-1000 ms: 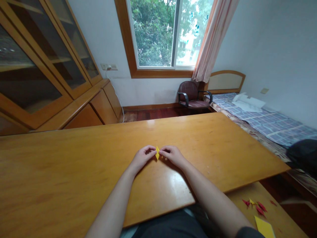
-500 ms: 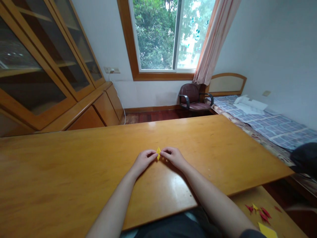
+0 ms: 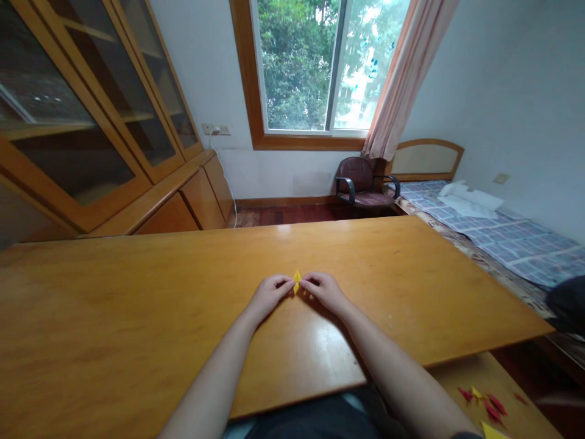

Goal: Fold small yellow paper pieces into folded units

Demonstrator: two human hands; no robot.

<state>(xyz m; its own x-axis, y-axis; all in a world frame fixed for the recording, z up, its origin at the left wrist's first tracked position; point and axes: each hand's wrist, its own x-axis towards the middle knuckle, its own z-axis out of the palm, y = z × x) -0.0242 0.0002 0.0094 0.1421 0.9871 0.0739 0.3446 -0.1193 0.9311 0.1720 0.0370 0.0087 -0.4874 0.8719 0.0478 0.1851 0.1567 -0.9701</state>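
Between my two hands is a small piece of folded yellow paper (image 3: 297,277), diamond-shaped with a pointed top and bottom, just above the table. My left hand (image 3: 273,294) pinches its left side between thumb and fingertips. On the opposite side, my right hand (image 3: 325,290) pinches the paper's right edge. Finer folds are too small to make out. The brown wooden table (image 3: 159,317) lies beneath both hands.
Several small red folded papers (image 3: 494,405) and a yellow folded one (image 3: 476,393) lie on a lower surface at right, near a yellow sheet (image 3: 493,431). Beyond the table stand a maroon armchair (image 3: 359,180), a bed (image 3: 507,238) and a glass-door cabinet (image 3: 146,177).
The whole view has shifted slightly, with the room appearing a little further right. Both hands keep their pinch on the yellow paper, with hardly any visible movement.
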